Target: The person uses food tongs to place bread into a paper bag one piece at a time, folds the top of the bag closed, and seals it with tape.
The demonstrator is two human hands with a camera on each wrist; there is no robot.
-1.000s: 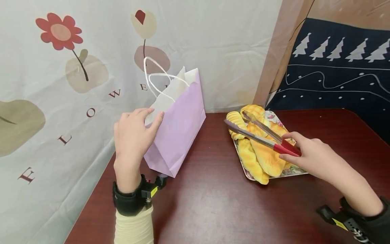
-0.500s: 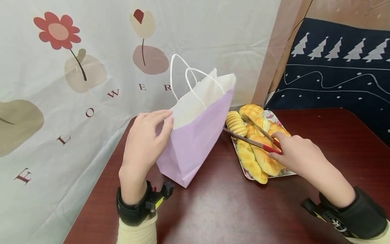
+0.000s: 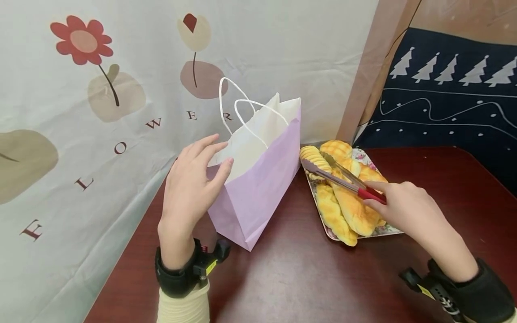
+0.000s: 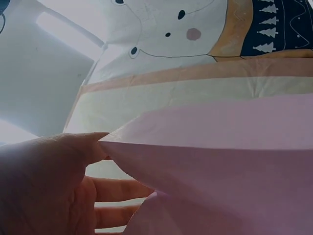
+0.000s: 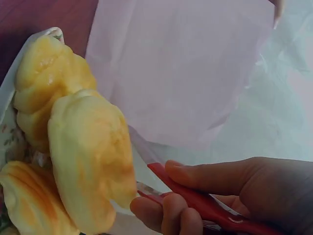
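Note:
A lilac paper bag (image 3: 262, 193) with white twisted handles (image 3: 238, 107) stands on the table, its mouth gaping. At its near left corner is my left hand (image 3: 187, 186), thumb and fingers spread. In the left wrist view, the thumb (image 4: 93, 147) touches the bag's corner and other fingertips pass behind the paper. My right hand (image 3: 409, 208) grips red-handled metal tongs (image 3: 366, 194) between thumb and fingers, with the arms apart. Their tips overlap a ridged spiral roll (image 3: 317, 154). Below them lie more golden breads (image 3: 355, 215) on a floral tray (image 3: 363, 156).
The dark red-brown table (image 3: 315, 278) carries both bag and tray, which stand close together. A white cloth (image 3: 133, 58) printed with flowers and letters hangs behind. Navy cloth with white trees (image 3: 448, 103) hangs at the right. Each wrist wears a black camera strap (image 3: 177, 273).
My left hand and the bag have shifted right, closer to the tray, and the bag's mouth has widened. The right hand with the tongs has moved slightly left.

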